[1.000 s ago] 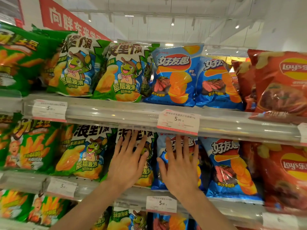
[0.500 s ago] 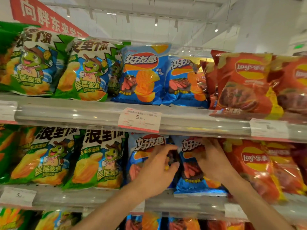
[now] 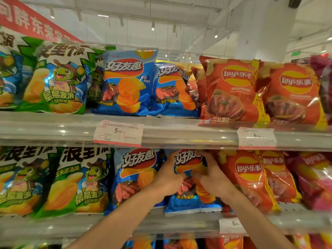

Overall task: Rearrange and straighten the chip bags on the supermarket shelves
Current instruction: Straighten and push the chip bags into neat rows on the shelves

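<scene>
Blue chip bag (image 3: 188,200) upright, slightly crumpled; left hand (image 3: 168,178) and right hand (image 3: 213,178) both clamped on its 2 sides.

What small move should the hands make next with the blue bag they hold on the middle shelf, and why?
Probably ease the blue bag back and upright: the left hand and right hand pinch its sides, and its bottom edge juts past the shelf lip, ahead of the neighbouring blue bag.

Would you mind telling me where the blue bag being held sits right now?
Middle shelf, centre-right in the head view: the blue bag is gripped by both hands, between another blue bag and a red Lay's bag.
</scene>
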The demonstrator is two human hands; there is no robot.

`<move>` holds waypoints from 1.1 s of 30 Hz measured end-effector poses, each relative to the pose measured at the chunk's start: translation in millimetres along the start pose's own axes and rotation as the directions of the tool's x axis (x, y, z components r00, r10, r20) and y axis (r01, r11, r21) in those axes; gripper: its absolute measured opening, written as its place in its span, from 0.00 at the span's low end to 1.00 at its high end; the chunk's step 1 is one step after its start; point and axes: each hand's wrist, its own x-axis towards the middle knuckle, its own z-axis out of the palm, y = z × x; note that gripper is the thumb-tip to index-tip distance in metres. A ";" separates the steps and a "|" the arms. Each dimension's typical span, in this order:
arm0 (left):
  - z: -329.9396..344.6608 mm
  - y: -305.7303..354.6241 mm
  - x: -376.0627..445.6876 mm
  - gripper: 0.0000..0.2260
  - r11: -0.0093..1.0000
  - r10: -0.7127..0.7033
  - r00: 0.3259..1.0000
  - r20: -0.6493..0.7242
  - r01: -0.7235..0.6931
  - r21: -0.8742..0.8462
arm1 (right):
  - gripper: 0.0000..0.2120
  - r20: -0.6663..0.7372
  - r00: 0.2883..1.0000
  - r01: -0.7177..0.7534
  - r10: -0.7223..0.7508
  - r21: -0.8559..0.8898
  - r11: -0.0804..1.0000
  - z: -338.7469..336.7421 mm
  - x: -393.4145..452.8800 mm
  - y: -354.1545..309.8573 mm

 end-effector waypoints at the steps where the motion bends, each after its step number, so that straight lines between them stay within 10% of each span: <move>1: 0.9 -1.1 -0.3 0.32 1.000 -0.004 1.000 -0.012 0.004 -0.009 | 0.33 -0.017 1.000 0.011 -0.011 0.015 1.000 -1.5 0.4 1.4; 15: -0.4 -15.2 6.2 0.43 0.999 0.006 0.999 -0.048 -0.008 -0.049 | 0.28 -0.261 0.958 0.150 -0.117 0.109 0.983 -11.4 -2.7 5.5; 24: -1.8 -12.3 4.0 0.51 0.996 0.007 1.000 0.017 -0.005 -0.088 | 0.28 -0.030 0.994 0.111 -0.108 0.124 0.986 -12.4 -10.7 2.4; 33: 2.0 -2.2 -14.9 0.43 0.978 0.206 0.978 0.031 -0.206 0.014 | 0.30 -0.103 0.989 0.104 -0.104 -0.004 0.995 -7.8 -16.6 4.0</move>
